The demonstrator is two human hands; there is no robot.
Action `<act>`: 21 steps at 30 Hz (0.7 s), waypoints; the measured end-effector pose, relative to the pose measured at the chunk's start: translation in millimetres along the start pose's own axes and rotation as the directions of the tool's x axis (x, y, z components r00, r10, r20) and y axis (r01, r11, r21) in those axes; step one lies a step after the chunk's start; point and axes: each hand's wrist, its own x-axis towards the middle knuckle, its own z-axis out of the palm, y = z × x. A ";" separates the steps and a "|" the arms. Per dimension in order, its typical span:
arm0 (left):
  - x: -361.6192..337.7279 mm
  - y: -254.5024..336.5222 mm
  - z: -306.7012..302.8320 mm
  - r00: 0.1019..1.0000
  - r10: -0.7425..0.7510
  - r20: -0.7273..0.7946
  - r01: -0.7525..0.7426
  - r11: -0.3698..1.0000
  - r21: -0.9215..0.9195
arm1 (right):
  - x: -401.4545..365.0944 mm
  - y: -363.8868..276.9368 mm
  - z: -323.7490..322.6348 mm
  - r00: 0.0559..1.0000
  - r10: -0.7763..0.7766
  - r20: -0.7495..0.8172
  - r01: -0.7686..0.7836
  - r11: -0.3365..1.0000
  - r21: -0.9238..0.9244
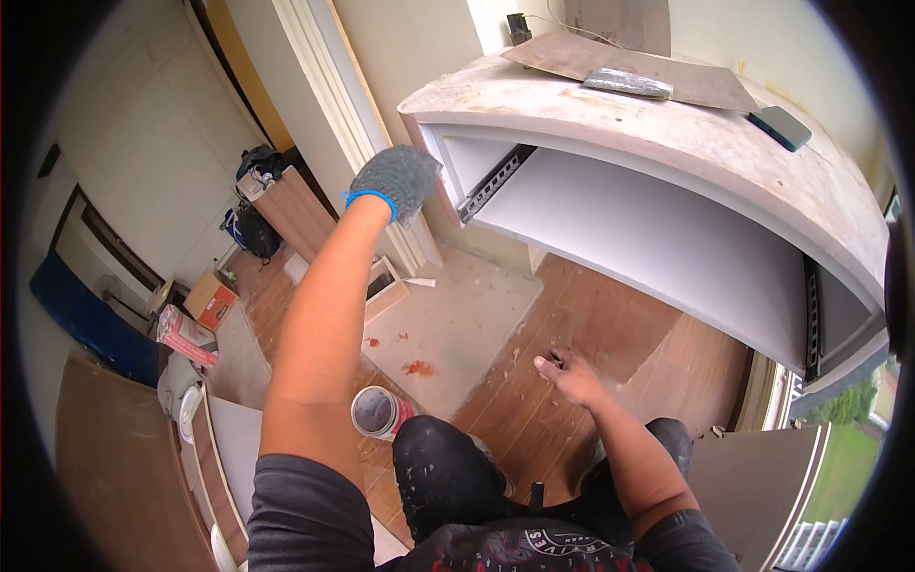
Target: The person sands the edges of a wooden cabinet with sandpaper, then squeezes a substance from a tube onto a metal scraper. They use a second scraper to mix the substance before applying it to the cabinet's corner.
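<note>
At 9 o'clock, a cardboard box (210, 297) sits on the floor, well apart from you. At 7 o'clock, just beside your dark trouser leg (434, 467), stands a bucket (378, 412) with a grey inside.

Your left hand (396, 181) reaches out to 11 o'clock in a grey knit glove with a blue cuff (372, 197). It is up against the left end of the curved white cabinet (677, 122), which spans from 12 to 3 o'clock. The back of the glove hides your fingers, so I cannot tell how wide your grip is or what it holds.

Just right of that hand, a metal drawer runner (496, 184) is fixed inside the cabinet's open front. Your bare right hand (572, 378) hangs at 4 o'clock, below the cabinet and apart from it, thumb out; I cannot tell whether its dark-looking fingers hold anything.

At 1 o'clock, a silvery-grey block (627, 84) lies on a brown sheet (701, 80) on the cabinet top; a phone (782, 128) touches the sheet's end at 2 o'clock. A second runner (812, 319) is at 3 o'clock.
</note>
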 end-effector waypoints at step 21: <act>-9.3 1.8 -7.4 0.995 -0.098 -0.029 0.094 0.988 -0.125 | -3.1 -5.0 -2.9 0.999 -0.035 0.007 0.034 0.999 0.034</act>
